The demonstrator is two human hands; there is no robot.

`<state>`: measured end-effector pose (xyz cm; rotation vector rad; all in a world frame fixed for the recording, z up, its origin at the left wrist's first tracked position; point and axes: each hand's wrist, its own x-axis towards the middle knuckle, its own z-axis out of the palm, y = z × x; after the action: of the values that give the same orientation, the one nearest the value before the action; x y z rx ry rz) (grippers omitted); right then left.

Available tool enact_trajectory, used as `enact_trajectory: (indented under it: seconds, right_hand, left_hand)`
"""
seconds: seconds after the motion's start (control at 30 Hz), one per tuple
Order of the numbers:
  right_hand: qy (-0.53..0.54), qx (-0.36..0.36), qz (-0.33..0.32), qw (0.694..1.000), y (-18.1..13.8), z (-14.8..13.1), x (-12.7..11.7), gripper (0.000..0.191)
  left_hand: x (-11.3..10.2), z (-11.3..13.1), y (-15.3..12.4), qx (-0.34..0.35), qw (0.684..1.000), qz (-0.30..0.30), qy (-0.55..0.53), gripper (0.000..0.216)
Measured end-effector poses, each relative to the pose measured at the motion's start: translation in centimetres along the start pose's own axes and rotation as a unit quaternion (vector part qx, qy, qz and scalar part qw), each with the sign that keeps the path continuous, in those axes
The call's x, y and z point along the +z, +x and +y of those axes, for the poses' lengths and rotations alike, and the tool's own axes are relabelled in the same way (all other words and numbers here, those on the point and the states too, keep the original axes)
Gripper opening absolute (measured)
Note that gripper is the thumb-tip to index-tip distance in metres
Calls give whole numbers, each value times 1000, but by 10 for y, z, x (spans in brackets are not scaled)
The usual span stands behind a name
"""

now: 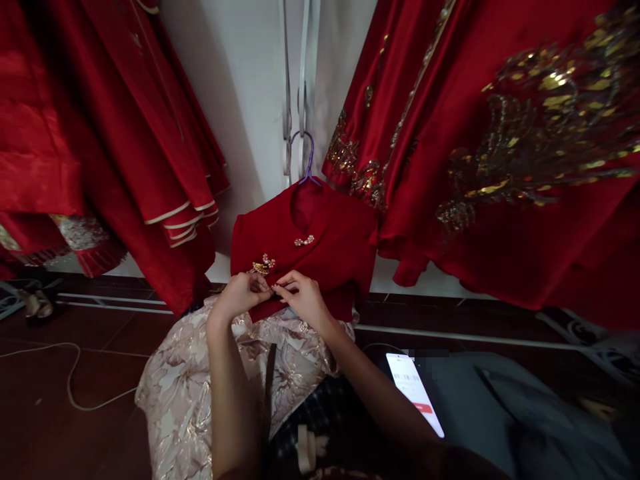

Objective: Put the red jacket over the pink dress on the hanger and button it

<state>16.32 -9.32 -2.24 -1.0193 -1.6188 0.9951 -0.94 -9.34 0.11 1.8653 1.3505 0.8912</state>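
Note:
A short red jacket [330, 247] hangs low in front of me on a purple hanger [309, 163]. Pearl-and-gold ornaments adorn its front: one clasp [304, 241] near the chest and a golden ornament [263, 265] further down at the left. My left hand [243, 293] and my right hand [303, 300] meet at the jacket's lower front, fingertips nearly touching. Both pinch thumb against fingers at a tiny spot there; the small thing between them is mostly hidden. A pale floral brocade cloth [190, 380] with metallic sheen lies over my lap beneath the jacket.
Red garments [165, 147] hang on the left, and a red dress [450, 167] with gold sequins on the right. A lit phone [415, 395] lies beside my right arm on a grey surface [470, 407]. A thin cable [75, 380] crosses the tiled floor near shoes [37, 305].

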Motion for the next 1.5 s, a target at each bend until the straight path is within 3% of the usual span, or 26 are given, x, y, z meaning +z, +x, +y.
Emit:
enact_trajectory:
  seconds: [0.17, 0.6, 0.8, 1.07, 1.23, 1.4, 1.5]
  right_hand:
    - [7, 8, -10, 1000, 2, 4, 0, 21]
    - [-96, -67, 5, 993, 3, 10, 0, 9]
    - [-134, -38, -90, 986, 3, 4, -28, 32]
    - [-136, -82, -18, 987, 5, -21, -60, 19]
    - [-125, -100, 26, 987, 5, -24, -53, 13]
    - [-120, -63, -52, 989, 3, -13, -34, 12]
    - [-139, -51, -62, 987, 3, -4, -25, 14]
  left_hand:
    - [0, -6, 1, 3, 1000, 1, -8, 10]
    - [-7, -6, 0, -8, 999, -25, 17, 18]
    - [-6, -5, -2, -65, 998, 6, 5, 22]
    - [-2, 2, 0, -13, 999, -17, 29, 16]
    - [3, -4, 6, -36, 995, 9, 93, 20]
    - [10, -1, 10, -1, 986, 20, 164, 23]
    - [11, 1, 11, 15, 982, 20, 185, 21]
